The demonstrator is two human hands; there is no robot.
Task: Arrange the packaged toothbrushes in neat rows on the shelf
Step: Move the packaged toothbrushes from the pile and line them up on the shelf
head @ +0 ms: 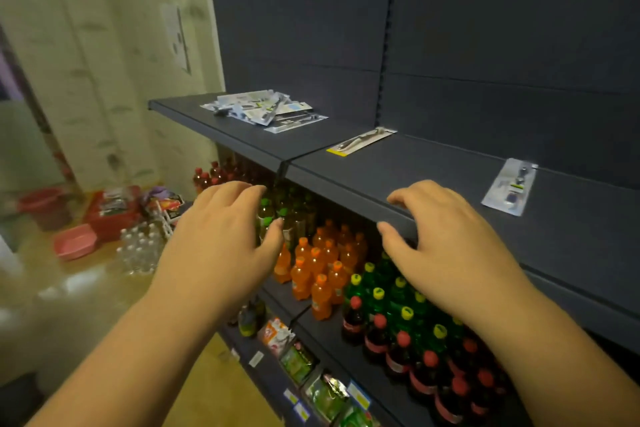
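A loose heap of packaged toothbrushes (265,109) lies at the far left end of the dark grey shelf (433,170). One packaged toothbrush with a yellow end (362,141) lies alone near the shelf's middle. Another single pack (510,191) lies flat further right. My left hand (225,236) hovers in front of the shelf's edge, fingers loosely curled, holding nothing. My right hand (446,239) is over the front edge of the shelf with relaxed fingers and holds nothing.
Below the shelf stand orange bottles (318,270), green bottles (398,302) and red-capped dark bottles (426,367). Snack packets (311,371) fill the lowest shelf. On the floor at left are a red basket (114,215), a pink basin (74,241) and a pack of water bottles (138,250).
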